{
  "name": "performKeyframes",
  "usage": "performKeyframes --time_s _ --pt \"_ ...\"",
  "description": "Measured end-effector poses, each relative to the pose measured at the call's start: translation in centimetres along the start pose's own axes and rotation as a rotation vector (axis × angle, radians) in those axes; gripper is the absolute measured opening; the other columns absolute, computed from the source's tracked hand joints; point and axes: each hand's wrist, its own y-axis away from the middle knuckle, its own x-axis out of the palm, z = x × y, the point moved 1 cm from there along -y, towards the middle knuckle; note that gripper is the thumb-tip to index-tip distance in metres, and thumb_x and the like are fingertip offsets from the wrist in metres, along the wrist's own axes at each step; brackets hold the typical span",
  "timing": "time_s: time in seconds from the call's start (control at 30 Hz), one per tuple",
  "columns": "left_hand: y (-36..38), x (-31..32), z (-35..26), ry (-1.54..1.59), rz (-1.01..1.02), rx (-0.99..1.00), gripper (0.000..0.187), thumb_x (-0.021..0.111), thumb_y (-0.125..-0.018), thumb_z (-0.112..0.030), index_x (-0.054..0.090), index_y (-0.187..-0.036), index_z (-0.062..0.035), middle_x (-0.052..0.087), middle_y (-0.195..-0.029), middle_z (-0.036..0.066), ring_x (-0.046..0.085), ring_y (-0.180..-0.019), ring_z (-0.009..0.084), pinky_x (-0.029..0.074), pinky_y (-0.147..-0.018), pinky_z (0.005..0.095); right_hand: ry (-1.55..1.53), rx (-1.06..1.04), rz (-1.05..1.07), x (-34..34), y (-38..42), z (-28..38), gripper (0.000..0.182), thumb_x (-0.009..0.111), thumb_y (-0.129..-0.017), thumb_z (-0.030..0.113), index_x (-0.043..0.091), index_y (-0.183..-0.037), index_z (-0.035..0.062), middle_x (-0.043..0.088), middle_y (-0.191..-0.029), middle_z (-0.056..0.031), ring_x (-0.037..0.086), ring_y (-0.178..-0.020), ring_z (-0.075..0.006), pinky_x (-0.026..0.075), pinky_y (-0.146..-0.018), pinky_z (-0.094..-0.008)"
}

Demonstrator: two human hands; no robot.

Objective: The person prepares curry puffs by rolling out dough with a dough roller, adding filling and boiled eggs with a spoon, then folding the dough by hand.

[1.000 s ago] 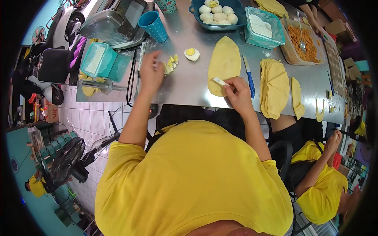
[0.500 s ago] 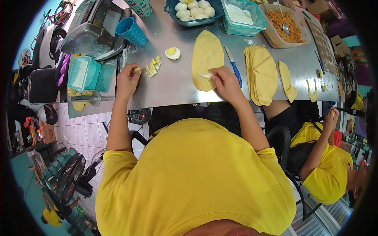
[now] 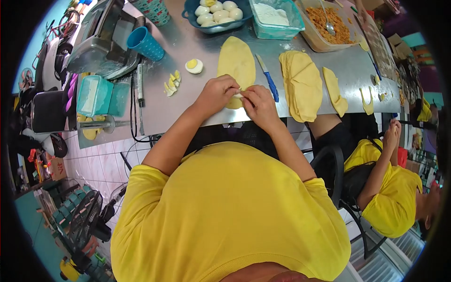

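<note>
Both hands meet over the near end of an oval sheet of dough point(image 3: 236, 58) lying flat on the metal table. My left hand point(image 3: 217, 95) is closed, its fingertips pinching at a piece of boiled egg point(image 3: 238, 95). My right hand point(image 3: 260, 107) is closed on the same white piece from the other side. Fingers hide most of it and any yolk. Left of the dough lie several cut egg wedges point(image 3: 172, 83) and a halved egg point(image 3: 193, 66), yolk side up. A blue-handled knife point(image 3: 268, 81) rests just right of the dough.
A stack of dough sheets point(image 3: 300, 84) and a dough strip point(image 3: 333, 91) lie to the right. Behind stand a bowl of boiled eggs point(image 3: 221, 28), a tub of flour point(image 3: 277, 30) and a container of orange filling point(image 3: 324, 47). A blue cup point(image 3: 146, 44) stands left. Another person point(image 3: 390, 188) sits at right.
My left hand has moved right, from beside the egg wedges to the dough, where it meets my right hand. The view has shifted slightly, so the table's things appear farther left.
</note>
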Motion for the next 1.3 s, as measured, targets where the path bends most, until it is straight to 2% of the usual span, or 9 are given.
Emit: performKeyframes --time_s 0.17,0.23,0.33,0.6,0.87,1.0,1.03,1.17,1.3 --pt "0.8 -0.3 -0.3 -0.043 0.024 0.025 0.013 0.065 -0.077 -0.004 0.063 -0.088 0.0024 0.064 -0.091 0.014 0.061 -0.08 0.0273 0.049 -0.071 0.0317 -0.012 0.011 -0.036 0.2 0.1 0.0 0.018 0.067 -0.07 0.001 0.06 -0.086 0.0027 0.056 -0.085 -0.0095 0.055 -0.079 -0.0276 0.041 -0.068 -0.0369" --pt "1.1 -0.7 -0.6 -0.199 0.062 0.068 0.021 0.067 -0.075 -0.008 0.063 -0.094 0.0002 0.062 -0.098 0.013 0.057 -0.091 0.029 0.046 -0.079 0.0343 -0.004 0.02 -0.03 0.2 0.0 0.0 0.018 0.067 -0.069 0.001 0.059 -0.085 0.0028 0.056 -0.085 -0.0098 0.055 -0.079 -0.0277 0.042 -0.068 -0.0371" --pt "1.3 0.1 -1.0 -0.156 -0.032 0.012 0.025 0.066 -0.074 -0.009 0.062 -0.098 -0.0045 0.058 -0.1 0.012 0.052 -0.099 0.0322 0.042 -0.085 0.0387 -0.007 0.018 -0.028 0.2 -0.1 -0.1 0.018 0.067 -0.069 0.001 0.059 -0.086 0.0031 0.056 -0.085 -0.0099 0.055 -0.079 -0.0279 0.042 -0.068 -0.0373" --pt "1.1 1.0 0.3 -0.282 0.065 0.103 0.025 0.066 -0.073 -0.007 0.062 -0.098 -0.0087 0.053 -0.093 0.01 0.05 -0.093 0.0292 0.039 -0.08 0.0381 -0.009 0.003 -0.083 0.3 -0.2 0.0 0.019 0.064 -0.069 0.0 0.059 -0.086 0.0028 0.056 -0.086 -0.0107 0.054 -0.079 -0.0296 0.041 -0.068 -0.038" --pt "1.6 1.8 0.1 -0.316 -0.07 0.123 0.028 0.069 -0.069 -0.007 0.062 -0.096 -0.0072 0.052 -0.092 0.007 0.05 -0.09 0.0274 0.038 -0.077 0.038 -0.04 0.034 -0.057 -0.2 -0.2 0.2 0.021 0.064 -0.069 -0.001 0.06 -0.089 0.0042 0.055 -0.085 -0.0084 0.054 -0.08 -0.0274 0.04 -0.067 -0.0373" --pt "1.7 2.2 -0.5 -0.391 -0.176 0.229 0.035 0.068 -0.07 -0.007 0.059 -0.103 -0.0061 0.054 -0.11 0.012 0.05 -0.104 0.0324 0.035 -0.094 0.0446 -0.042 0.021 -0.059 -0.4 -0.3 0.4 0.022 0.064 -0.067 0.0 0.059 -0.088 0.0038 0.055 -0.087 -0.0091 0.054 -0.082 -0.0282 0.041 -0.07 -0.0368" --pt "1.9 2.4 -0.3 -0.434 -0.104 0.158 0.04 0.067 -0.074 -0.011 0.055 -0.113 -0.0064 0.049 -0.127 0.015 0.044 -0.119 0.0364 0.028 -0.103 0.0494 -0.052 0.057 -0.027 -0.5 -0.2 0.4 0.024 0.064 -0.068 0.0 0.06 -0.091 0.0027 0.055 -0.091 -0.0105 0.055 -0.085 -0.0294 0.044 -0.073 -0.0368" --pt "1.5 2.9 -0.2 -0.484 0.031 0.072 0.045 0.06 -0.085 -0.024 0.05 -0.123 -0.0025 0.041 -0.139 0.016 0.037 -0.129 0.0355 0.022 -0.108 0.0508 -0.152 0.146 -0.119 -2.7 -1.5 0.0 0.026 0.062 -0.071 -0.004 0.059 -0.096 0.0026 0.058 -0.096 -0.0145 0.058 -0.091 -0.0337 0.048 -0.077 -0.0375" --pt "1.2 3.3 -0.1 -0.51 0.003 0.068 0.044 0.06 -0.085 -0.024 0.05 -0.122 -0.0017 0.043 -0.137 0.016 0.039 -0.128 0.0346 0.023 -0.108 0.0499 0.012 0.132 -0.357 -8.2 -6.1 -2.8 0.017 0.062 -0.079 0.003 0.061 -0.096 0.0019 0.059 -0.087 -0.0123 0.058 -0.075 -0.0242 0.047 -0.066 -0.0312"
